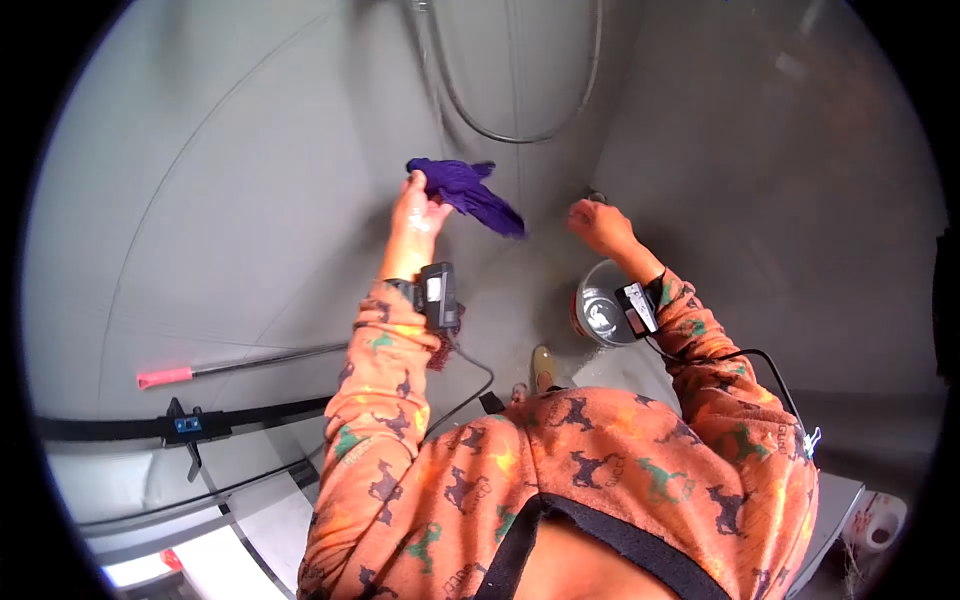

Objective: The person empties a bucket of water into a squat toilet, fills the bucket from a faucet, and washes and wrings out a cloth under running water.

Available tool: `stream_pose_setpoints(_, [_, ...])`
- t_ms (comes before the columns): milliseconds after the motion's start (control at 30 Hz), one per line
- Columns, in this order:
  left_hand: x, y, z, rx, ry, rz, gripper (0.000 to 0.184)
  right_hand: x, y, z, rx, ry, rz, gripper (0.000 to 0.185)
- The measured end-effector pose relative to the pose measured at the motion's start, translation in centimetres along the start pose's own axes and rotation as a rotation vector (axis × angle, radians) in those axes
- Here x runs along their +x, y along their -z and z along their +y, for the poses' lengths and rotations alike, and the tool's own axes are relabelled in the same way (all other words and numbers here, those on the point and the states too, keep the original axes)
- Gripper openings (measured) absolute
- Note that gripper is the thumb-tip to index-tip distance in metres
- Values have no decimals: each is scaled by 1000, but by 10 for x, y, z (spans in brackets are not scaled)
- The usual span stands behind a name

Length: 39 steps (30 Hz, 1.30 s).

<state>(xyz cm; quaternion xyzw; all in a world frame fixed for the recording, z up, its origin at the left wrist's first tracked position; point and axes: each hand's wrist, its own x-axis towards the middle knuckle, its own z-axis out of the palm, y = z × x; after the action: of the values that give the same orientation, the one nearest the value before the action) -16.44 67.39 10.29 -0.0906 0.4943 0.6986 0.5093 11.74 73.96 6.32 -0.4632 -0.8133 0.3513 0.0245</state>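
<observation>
My left hand (418,208) is closed around one end of a purple cloth (465,190), which hangs out to the right of the fingers. Wet-looking shine shows on the left wrist. Over to the right, my right hand (602,227) has its fingers curled together close to a small dark fitting (596,197) on the wall. Whether the fingers grip that fitting or something else is hidden. Below the right forearm stands a clear bucket (600,310) with a bright reflection inside, partly covered by the arm and its strapped device.
A hose (520,138) loops down the grey wall ahead. To the left lies a pole with a pink grip (165,377), near a black strap or bar (260,415). A toilet roll (882,528) sits at lower right. Cables run from both wrist devices.
</observation>
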Motion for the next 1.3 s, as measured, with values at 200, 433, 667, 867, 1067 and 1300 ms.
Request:
stream_pose_setpoints(200, [45, -27, -39, -13, 75, -39, 35, -46, -126, 290, 140, -561, -300, 34])
stream_pose_setpoints(433, [48, -160, -121, 246, -11, -64, 39, -108, -226, 448, 1244, -1307, -254, 57])
stream_pose_setpoints(667, [129, -66, -176, 342, -56, -264, 38, -51, -451, 583, 1951, -1442, 867, 36])
stream_pose_setpoints(867, [131, -47, -168, 420, -115, -145, 40, 1, -454, 509, 1620, -1624, 799, 16])
stream_pose_setpoints(1067, [139, -43, -162, 440, -164, -32, 41, 39, -485, 422, 1454, -1461, 449, 18])
stream_pose_setpoints(1300, [119, -86, -180, 482, -153, -110, 46, 84, -447, 382, 1334, -1375, 43, 26])
